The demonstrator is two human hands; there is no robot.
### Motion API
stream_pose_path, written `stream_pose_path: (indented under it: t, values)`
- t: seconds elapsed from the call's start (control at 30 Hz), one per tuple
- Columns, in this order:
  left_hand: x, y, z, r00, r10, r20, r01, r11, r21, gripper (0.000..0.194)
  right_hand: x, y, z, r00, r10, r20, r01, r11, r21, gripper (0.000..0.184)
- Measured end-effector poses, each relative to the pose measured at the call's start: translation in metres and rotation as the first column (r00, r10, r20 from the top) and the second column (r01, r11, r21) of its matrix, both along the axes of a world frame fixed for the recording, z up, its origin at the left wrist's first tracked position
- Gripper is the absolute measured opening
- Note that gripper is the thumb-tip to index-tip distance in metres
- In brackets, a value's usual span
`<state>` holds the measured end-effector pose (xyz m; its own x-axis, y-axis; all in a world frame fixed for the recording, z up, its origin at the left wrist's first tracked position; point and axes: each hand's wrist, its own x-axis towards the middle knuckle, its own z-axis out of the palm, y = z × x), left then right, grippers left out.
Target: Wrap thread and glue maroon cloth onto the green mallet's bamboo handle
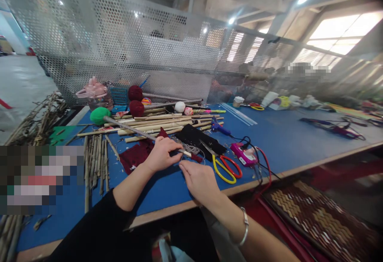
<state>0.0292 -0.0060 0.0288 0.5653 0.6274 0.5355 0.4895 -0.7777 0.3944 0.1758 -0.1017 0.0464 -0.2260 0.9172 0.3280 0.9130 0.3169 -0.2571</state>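
My left hand (164,153) is closed around a long stick (128,127) over the front of the table. A green ball (100,115) is at the stick's far left end, and its near end is pale with a dark red wrapping (196,158). My right hand (200,180) is just below that end, thumb and fingers pinched together; a thin strand seems to run near the fingertips, but what they hold is hidden. Beyond the hands lie a bundle of grey cord (191,148), dark red cloth (134,156) and black cloth (199,137).
Scissors (224,170) with yellow and red handles lie to the right, beside a blue glue gun (220,127) and a pink box (243,155) with cables. Several sticks (97,158) lie left; dark red balls (136,101) stand behind. A perforated metal screen (134,54) borders the back.
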Motion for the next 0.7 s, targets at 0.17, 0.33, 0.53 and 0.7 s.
stream_pose_path:
  t: [0.17,0.33,0.53,0.7]
  values:
    - [-0.001,-0.002,0.003,1.000,-0.022,0.006,0.022,1.000,0.017,0.019,0.018,0.020,0.028,0.999,-0.037,0.009,0.036,0.993,0.109,0.025]
    - [-0.004,-0.005,0.006,0.999,-0.031,0.013,0.031,0.999,0.004,0.022,0.033,0.048,0.031,0.987,-0.008,-0.163,0.012,1.000,0.019,0.023]
    - [-0.003,-0.006,0.004,0.999,-0.013,0.034,0.012,1.000,0.010,0.018,0.045,0.079,-0.005,0.732,-0.136,-0.668,-0.196,0.896,-0.398,0.022]
    - [-0.003,-0.008,0.007,0.999,-0.010,0.031,0.010,1.000,-0.013,0.016,0.042,0.086,-0.033,0.499,-0.271,-0.823,-0.393,0.776,-0.494,0.029]
